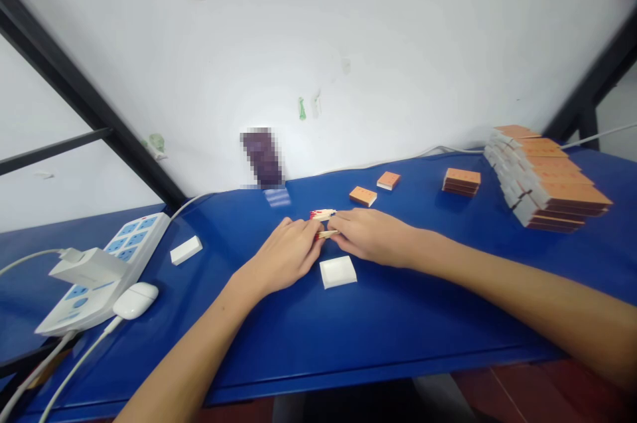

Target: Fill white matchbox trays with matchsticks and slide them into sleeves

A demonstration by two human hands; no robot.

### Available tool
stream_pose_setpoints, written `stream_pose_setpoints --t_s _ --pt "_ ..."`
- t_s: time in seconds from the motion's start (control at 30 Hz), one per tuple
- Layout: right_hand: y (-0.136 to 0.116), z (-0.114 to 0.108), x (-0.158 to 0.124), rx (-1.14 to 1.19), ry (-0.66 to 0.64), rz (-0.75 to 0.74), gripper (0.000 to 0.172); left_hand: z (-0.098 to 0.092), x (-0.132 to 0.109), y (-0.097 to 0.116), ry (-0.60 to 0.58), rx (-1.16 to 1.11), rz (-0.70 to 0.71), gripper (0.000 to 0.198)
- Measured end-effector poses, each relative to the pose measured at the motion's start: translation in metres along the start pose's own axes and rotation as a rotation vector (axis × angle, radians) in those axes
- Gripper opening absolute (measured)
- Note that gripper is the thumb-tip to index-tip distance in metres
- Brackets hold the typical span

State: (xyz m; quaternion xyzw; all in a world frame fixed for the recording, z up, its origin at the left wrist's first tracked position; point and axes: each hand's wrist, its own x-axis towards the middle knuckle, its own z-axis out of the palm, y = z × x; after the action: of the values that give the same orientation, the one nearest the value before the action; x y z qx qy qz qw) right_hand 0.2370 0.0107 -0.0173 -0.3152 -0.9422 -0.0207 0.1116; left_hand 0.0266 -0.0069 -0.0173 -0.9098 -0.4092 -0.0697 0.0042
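A few matches (pixel 327 234) lie crosswise between my two hands, above the blue tabletop. My left hand (pixel 286 250) is closed at their red heads, and my right hand (pixel 373 234) pinches their plain ends. Just beyond the fingers rests a small heap of matches (pixel 322 214), mostly with red heads on the left, partly hidden by my right hand. Nearer to me, below the hands, sits a white matchbox tray (pixel 338 271) with its hollow side up. It touches neither hand.
Two orange matchboxes (pixel 363 196) lie behind my right hand. Farther right stand a short matchbox stack (pixel 462 184) and a large matchbox pile (pixel 552 177). On the left are a white block (pixel 186 250), a power strip (pixel 144 227) and a rounded white case (pixel 136 300) with a cable.
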Motion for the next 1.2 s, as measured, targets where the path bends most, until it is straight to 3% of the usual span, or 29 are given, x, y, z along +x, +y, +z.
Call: stream_pose_setpoints --t_s 0.17,0.4,0.5,0.6,0.8,0.93,1.07,1.2 --pt "-0.009 -0.02 -0.016 0.268 -0.089 -0.095 0.019 -0.014 -0.009 0.014 -0.034 -0.224 0.049 0.017" --pt "-0.013 -0.02 -0.022 0.372 -0.202 -0.087 0.022 -0.007 -0.011 0.013 0.008 -0.363 0.073 0.021" --pt "-0.013 -0.019 -0.022 0.379 -0.197 -0.102 0.019 -0.001 -0.009 0.002 0.134 -0.368 -0.062 0.029" --pt "-0.011 -0.019 -0.022 0.377 -0.154 -0.097 0.013 0.006 -0.006 -0.007 0.187 -0.35 -0.145 0.019" --pt "-0.008 -0.018 -0.019 0.388 -0.005 -0.055 0.011 0.018 -0.001 -0.012 0.124 -0.196 -0.089 0.017" --pt "-0.009 -0.016 -0.021 0.435 -0.058 -0.103 0.03 0.018 0.0 -0.01 0.092 -0.204 -0.086 0.019" --pt "-0.005 -0.012 -0.022 0.437 -0.11 -0.087 0.026 0.012 -0.002 -0.008 0.149 -0.329 -0.093 0.021" --pt "0.008 -0.009 -0.022 0.432 -0.09 0.004 0.033 0.007 -0.002 -0.004 0.186 -0.562 -0.103 0.025"
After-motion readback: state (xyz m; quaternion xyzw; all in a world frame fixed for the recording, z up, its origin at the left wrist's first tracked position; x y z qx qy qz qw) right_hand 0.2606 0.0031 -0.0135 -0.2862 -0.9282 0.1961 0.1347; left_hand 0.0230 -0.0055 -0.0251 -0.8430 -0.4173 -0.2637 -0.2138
